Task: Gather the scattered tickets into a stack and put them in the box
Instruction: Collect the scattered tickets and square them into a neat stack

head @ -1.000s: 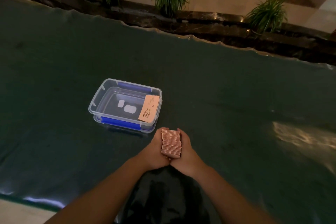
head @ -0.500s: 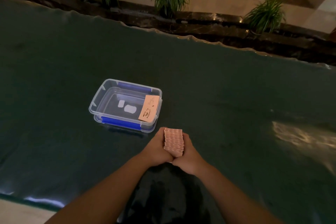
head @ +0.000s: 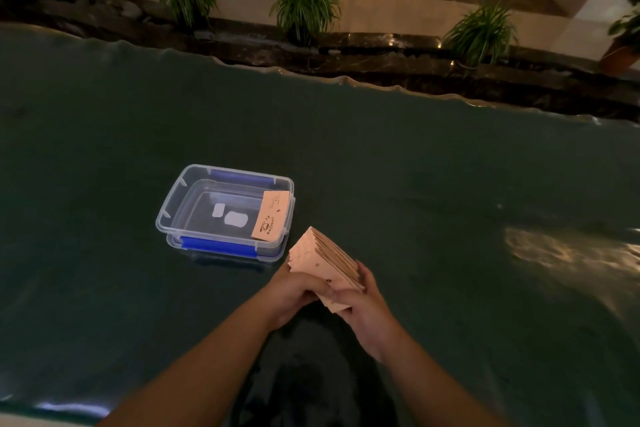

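Note:
A thick stack of pale pink tickets (head: pixel 320 262) is held between both hands, tilted so its top leans left toward the box. My left hand (head: pixel 294 291) grips its near left side and my right hand (head: pixel 363 302) holds its right side and bottom. Just left of the stack and a little farther away stands a clear plastic box (head: pixel 173 215) with blue clips. One pink ticket (head: pixel 270 220) leans against the box's inner right wall.
The box rests on a dark green table cover (head: pixel 415 184) that fills most of the view. Its far edge borders a dark stone ledge with several potted plants (head: pixel 304 7). A bright reflection (head: pixel 561 250) lies on the cover at the right.
The stack stood upright with its edge facing me; it has since risen slightly and tipped left, showing its printed face. Both hands shifted with it, closer to the box.

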`<state>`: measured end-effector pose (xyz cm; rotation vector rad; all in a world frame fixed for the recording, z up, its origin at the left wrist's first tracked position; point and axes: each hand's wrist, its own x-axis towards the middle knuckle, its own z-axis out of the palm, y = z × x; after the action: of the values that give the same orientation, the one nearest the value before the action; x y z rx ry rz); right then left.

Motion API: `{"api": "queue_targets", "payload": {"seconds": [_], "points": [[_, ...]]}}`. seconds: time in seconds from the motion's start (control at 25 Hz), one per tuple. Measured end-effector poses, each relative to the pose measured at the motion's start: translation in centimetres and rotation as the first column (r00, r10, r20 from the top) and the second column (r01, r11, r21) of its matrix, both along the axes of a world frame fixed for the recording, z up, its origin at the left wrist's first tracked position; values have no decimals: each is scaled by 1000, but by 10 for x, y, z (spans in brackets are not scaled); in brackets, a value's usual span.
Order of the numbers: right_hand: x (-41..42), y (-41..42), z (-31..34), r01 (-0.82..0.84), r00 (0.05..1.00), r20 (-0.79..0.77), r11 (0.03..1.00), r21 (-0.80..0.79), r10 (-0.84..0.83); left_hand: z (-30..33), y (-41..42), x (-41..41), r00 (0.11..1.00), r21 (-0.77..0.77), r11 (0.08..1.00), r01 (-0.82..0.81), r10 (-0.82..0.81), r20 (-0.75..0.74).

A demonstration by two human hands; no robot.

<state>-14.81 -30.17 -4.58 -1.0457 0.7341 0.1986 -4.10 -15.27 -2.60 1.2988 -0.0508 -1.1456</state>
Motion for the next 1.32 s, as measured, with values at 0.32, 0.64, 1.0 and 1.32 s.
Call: {"api": "queue_targets", "payload": {"seconds": [0.32, 0.64, 1.0, 1.32], "points": [[-19, -26, -8, -89, 995, 3, 939, -332, 95, -9, 17, 5, 967, 257, 962, 91, -146, 207], [-25, -26, -14, -328, 934, -118, 677, -659, 337, -47, 21, -2, 676, 567, 823, 36, -438, 593], [-26, -36, -47, -489, 850, -308, 422, -764, 427, -67, 28, 5, 529, 699, 712, 69, -620, 580], [-24, -36, -59, -442, 843, -315, 228, -867, 436, -76, 25, 5, 519, 688, 724, 51, -608, 601]]}}
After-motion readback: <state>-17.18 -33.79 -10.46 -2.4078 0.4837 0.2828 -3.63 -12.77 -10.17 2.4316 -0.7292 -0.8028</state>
